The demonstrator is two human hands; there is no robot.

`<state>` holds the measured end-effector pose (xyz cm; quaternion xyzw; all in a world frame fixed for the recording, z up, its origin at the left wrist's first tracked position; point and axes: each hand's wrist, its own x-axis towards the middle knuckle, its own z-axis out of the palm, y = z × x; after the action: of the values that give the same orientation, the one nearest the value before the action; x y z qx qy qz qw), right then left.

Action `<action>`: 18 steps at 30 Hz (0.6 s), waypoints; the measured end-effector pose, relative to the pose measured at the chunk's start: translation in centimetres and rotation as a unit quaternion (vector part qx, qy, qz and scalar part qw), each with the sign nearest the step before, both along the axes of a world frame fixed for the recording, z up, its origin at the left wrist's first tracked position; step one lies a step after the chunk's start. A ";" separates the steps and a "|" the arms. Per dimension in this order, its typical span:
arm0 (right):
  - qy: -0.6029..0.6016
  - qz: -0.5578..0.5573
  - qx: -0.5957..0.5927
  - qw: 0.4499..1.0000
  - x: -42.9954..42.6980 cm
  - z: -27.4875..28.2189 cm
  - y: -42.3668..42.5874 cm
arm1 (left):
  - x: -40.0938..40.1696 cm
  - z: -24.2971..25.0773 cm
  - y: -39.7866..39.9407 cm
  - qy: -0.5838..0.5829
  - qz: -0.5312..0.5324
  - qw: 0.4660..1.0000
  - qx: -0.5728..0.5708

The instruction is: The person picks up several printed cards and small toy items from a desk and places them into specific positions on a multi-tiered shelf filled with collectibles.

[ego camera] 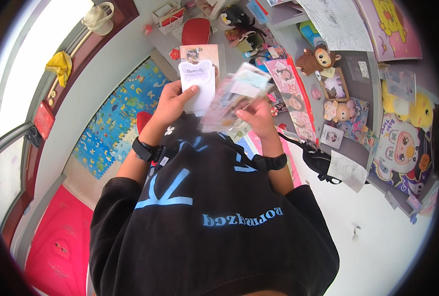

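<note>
My left hand (173, 101) grips a white notepad or card (199, 88) with a bear-shaped top, its thumb pressed on the front. Printed lettering runs across the card's upper part. In my right hand (255, 113) is a fanned stack of clear plastic sleeves (228, 103), with printed cards or papers inside. A pale blue and white packet (251, 79) sticks out at the stack's top. The two bundles are held side by side above my lap, nearly touching. Behind the white card, a pinkish printed sheet (208, 51) in a clear sleeve lies toward the desk.
A desk (160, 48) ahead holds a red rounded case (196, 31) and a penguin plush (230, 16). Shelving at right carries a brown plush doll (317, 59), a framed picture (336, 85) and drawings. A window ledge with a watering can (99, 18) runs along the left.
</note>
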<state>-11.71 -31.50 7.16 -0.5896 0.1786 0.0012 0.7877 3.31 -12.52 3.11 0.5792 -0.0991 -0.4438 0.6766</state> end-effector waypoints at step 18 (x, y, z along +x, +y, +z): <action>0.140 0.059 -0.036 0.988 3.2 -3.0 4.7 | -4.3 -2.5 1.4 -0.127 0.058 0.989 -0.042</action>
<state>-8.51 -26.83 4.18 -0.6211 0.2525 0.1236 0.7316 -1.03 -11.15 0.57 0.6065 -0.1696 -0.3222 0.7068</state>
